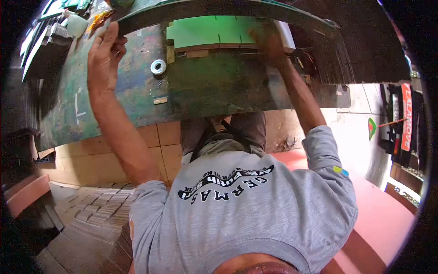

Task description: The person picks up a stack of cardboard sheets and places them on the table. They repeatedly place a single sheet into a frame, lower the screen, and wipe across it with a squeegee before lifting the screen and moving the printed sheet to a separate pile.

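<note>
My left hand (106, 52) is at the upper left, its fingers curled round the left end of a long dark board (205, 10) that arcs across the top of the view. A stack of green sheets (196, 34) lies under the board on the worn green table (132, 98). My right hand (270, 44) is over the right end of this stack, blurred by motion, so its fingers are not clear. A white roll of tape (158, 67) lies on the table between my arms, with a small pale block (160, 100) below it.
Stacked sheets (43, 41) and a whitish container (76, 25) stand at the upper left. A dark stack (360, 50) rises at the upper right. Bundled cardboard (98, 210) lies at the lower left, and a pink surface (383, 219) is at the lower right.
</note>
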The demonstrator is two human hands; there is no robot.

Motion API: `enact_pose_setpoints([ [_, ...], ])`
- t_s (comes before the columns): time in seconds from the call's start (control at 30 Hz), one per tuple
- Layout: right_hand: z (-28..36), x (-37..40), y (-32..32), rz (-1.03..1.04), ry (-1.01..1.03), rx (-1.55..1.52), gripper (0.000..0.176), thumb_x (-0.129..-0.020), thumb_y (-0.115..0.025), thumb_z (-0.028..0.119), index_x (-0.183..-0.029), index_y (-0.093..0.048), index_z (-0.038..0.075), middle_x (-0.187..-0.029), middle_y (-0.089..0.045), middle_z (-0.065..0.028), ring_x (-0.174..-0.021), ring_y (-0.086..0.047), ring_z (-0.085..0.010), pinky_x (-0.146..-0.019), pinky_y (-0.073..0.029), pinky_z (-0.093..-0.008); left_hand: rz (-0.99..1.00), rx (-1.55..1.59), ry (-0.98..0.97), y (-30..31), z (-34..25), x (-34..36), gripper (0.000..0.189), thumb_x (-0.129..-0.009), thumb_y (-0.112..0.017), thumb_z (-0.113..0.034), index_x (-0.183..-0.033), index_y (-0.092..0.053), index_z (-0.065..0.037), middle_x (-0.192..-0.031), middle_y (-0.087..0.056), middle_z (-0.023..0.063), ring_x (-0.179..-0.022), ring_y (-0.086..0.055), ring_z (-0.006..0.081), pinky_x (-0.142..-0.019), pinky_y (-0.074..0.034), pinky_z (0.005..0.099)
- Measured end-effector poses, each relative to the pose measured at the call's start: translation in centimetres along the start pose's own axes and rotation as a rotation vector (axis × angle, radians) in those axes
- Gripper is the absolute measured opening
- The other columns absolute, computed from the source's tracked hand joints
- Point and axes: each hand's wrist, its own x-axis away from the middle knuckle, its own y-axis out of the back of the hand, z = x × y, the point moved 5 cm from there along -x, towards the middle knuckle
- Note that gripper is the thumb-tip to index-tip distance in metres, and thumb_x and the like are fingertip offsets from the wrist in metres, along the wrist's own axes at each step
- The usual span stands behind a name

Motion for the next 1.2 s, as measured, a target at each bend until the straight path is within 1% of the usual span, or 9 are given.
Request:
enact_pose_setpoints([
  [0.07,-5.0,0.8,1.2,-0.027,-0.271,-0.113,0.055,-0.091,-0.062,0.051,-0.118,-0.063,0.003,-0.105,-0.067,-0.0206,-0.096,-0.063,-0.0436,-0.087,-0.049,-0.0487,-0.003,-0.006,-0.001,0.0,0.1,0.0,0.039,-0.087,-0.075,-0.037,-0.103,-0.062,-0.004,-0.084,-0.061,0.0039,-0.072,-0.05,0.0076,-0.068,-0.041,0.0231],
  [0.13,-10.5,2.9,3.9,-0.463,-0.583,-0.105,0.068,-0.089,-0.058,0.061,-0.112,-0.064,-0.003,-0.1,-0.068,-0.0233,-0.095,-0.065,-0.0432,-0.084,-0.049,-0.0481,-0.077,-0.029,-0.002,-0.7,-0.5,0.8,0.038,-0.088,-0.075,-0.037,-0.103,-0.062,-0.005,-0.083,-0.061,0.0027,-0.072,-0.051,0.0077,-0.067,-0.041,0.0233],
  [0.17,-11.6,4.0,4.2,-0.467,-0.589,-0.095,0.068,-0.089,-0.058,0.061,-0.112,-0.064,-0.003,-0.1,-0.068,-0.0233,-0.095,-0.065,-0.0432,-0.084,-0.049,-0.0481,-0.065,-0.025,0.001,-0.8,-0.4,0.9,0.038,-0.088,-0.075,-0.037,-0.103,-0.062,-0.005,-0.083,-0.061,0.0027,-0.072,-0.051,0.0077,-0.067,-0.041,0.0233],
  [0.23,-14.1,6.9,3.7,-0.252,-0.969,-0.062,0.083,-0.083,-0.056,0.072,-0.11,-0.064,-0.007,-0.101,-0.067,-0.0272,-0.098,-0.065,-0.0402,-0.084,-0.049,-0.0474,-0.053,0.007,0.006,-0.5,-0.3,0.5,0.038,-0.089,-0.074,-0.037,-0.106,-0.061,-0.005,-0.083,-0.061,0.0014,-0.073,-0.052,0.0077,-0.067,-0.041,0.0233],
  [0.37,-15.3,7.6,2.7,-0.068,-0.937,-0.18,0.079,-0.087,-0.054,0.066,-0.112,-0.067,-0.007,-0.106,-0.068,-0.0285,-0.107,-0.064,-0.0373,-0.092,-0.047,-0.0418,-0.006,-0.009,0.0,0.0,0.1,0.1,0.041,-0.09,-0.073,-0.036,-0.113,-0.06,-0.005,-0.084,-0.061,0.0004,-0.076,-0.054,0.0072,-0.068,-0.043,0.024],
  [0.6,-15.6,8.3,2.4,-0.084,-0.933,-0.186,0.08,-0.082,-0.059,0.071,-0.108,-0.069,-0.004,-0.097,-0.07,-0.0231,-0.093,-0.068,-0.0312,-0.082,-0.051,-0.0425,-0.027,0.007,-0.002,0.2,0.5,0.3,0.04,-0.09,-0.073,-0.033,-0.116,-0.06,-0.004,-0.087,-0.06,-0.0004,-0.078,-0.055,0.0075,-0.069,-0.043,0.0248],
  [0.83,-14.7,8.8,3.0,-0.139,-0.948,-0.219,0.075,-0.086,-0.058,0.066,-0.109,-0.068,-0.005,-0.099,-0.07,-0.0242,-0.093,-0.068,-0.0322,-0.084,-0.051,-0.0408,-0.008,0.04,0.012,0.3,0.5,0.2,0.041,-0.09,-0.073,-0.032,-0.117,-0.058,-0.005,-0.091,-0.061,-0.0002,-0.08,-0.056,0.0087,-0.069,-0.042,0.0242],
  [1.0,-12.5,9.0,3.4,-0.127,-0.719,-0.126,0.066,-0.093,-0.052,0.059,-0.113,-0.066,-0.003,-0.098,-0.068,-0.0258,-0.093,-0.067,-0.0359,-0.082,-0.05,-0.0426,0.006,0.061,0.021,0.5,0.9,-0.1,0.041,-0.09,-0.073,-0.032,-0.116,-0.058,-0.004,-0.091,-0.061,0.0004,-0.081,-0.057,0.009,-0.068,-0.042,0.0233],
  [1.2,-11.7,10.3,3.4,-0.15,-0.815,-0.134,0.065,-0.094,-0.048,0.062,-0.117,-0.064,0.003,-0.098,-0.068,-0.0242,-0.091,-0.066,-0.0388,-0.08,-0.05,-0.044,-0.072,0.023,-0.087,-1.0,-0.1,-0.2,0.039,-0.091,-0.072,-0.032,-0.114,-0.06,-0.003,-0.089,-0.061,0.0017,-0.077,-0.056,0.0095,-0.069,-0.043,0.0241],
])
